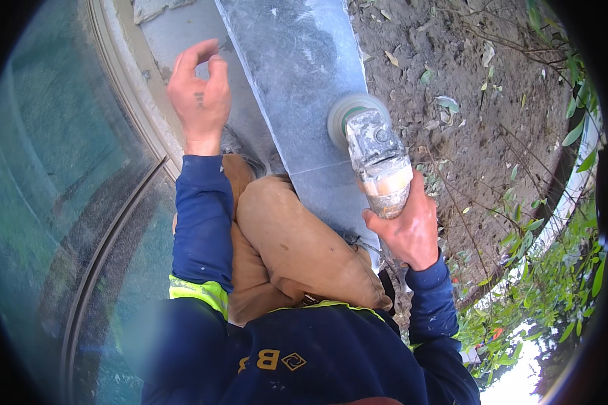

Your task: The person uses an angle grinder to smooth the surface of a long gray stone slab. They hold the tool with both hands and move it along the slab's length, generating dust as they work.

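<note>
My right hand [415,226] is wrapped around the body of a dusty angle grinder [378,152]. The grinder's round pale disc [342,121] lies over the right edge of a long grey stone slab [304,74]. Held up left of the slab, my left hand [201,94] is empty, its fingers loosely curved and the thumb tip a little apart from them. A thin joint line crosses the slab just below the disc. What lies under the disc is hidden.
Bare soil [446,88] with fallen leaves and thin twigs borders the slab on the right. Leafy branches [554,270] reach in at the far right. Along the left runs a glass pane [67,155] in a pale frame [125,81]. My bent leg [304,229] is close to the slab.
</note>
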`<action>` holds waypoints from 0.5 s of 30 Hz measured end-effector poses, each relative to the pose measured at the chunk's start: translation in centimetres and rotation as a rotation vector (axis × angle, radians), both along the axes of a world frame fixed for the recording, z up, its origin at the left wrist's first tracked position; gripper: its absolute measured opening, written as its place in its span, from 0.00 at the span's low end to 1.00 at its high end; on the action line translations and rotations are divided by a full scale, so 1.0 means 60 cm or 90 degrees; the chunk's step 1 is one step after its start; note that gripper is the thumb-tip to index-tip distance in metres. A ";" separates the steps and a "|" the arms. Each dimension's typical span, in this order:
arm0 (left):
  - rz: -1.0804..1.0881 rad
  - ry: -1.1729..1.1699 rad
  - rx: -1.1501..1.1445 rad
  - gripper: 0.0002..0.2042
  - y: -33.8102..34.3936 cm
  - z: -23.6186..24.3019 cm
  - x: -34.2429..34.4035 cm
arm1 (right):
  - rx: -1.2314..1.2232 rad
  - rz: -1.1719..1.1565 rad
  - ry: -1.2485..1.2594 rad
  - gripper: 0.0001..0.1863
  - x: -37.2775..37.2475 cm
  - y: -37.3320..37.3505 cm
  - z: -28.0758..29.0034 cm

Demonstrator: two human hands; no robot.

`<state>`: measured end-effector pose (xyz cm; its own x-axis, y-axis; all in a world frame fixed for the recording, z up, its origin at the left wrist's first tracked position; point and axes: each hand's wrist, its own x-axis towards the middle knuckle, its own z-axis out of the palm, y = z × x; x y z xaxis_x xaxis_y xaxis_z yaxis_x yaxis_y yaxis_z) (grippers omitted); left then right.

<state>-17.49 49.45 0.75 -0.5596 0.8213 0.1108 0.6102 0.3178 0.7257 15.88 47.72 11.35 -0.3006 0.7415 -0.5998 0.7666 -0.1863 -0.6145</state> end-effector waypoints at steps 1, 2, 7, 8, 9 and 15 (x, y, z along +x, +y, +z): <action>-0.005 0.001 0.002 0.11 0.002 0.001 0.003 | 0.008 0.000 0.000 0.39 -0.001 0.003 -0.002; -0.010 0.001 0.004 0.11 0.002 0.002 0.006 | -0.005 0.014 -0.014 0.39 -0.002 0.005 -0.001; 0.000 0.011 0.014 0.11 0.003 -0.001 -0.002 | -0.036 0.031 -0.021 0.38 0.003 0.007 0.005; 0.002 0.013 0.012 0.11 0.005 0.000 -0.003 | -0.034 0.022 -0.018 0.38 0.001 0.010 0.004; 0.003 0.014 0.010 0.11 0.007 0.002 -0.003 | -0.031 0.010 -0.015 0.37 -0.004 0.016 0.005; 0.008 0.005 0.017 0.11 0.003 0.001 -0.006 | -0.029 0.034 -0.003 0.37 -0.003 0.025 0.008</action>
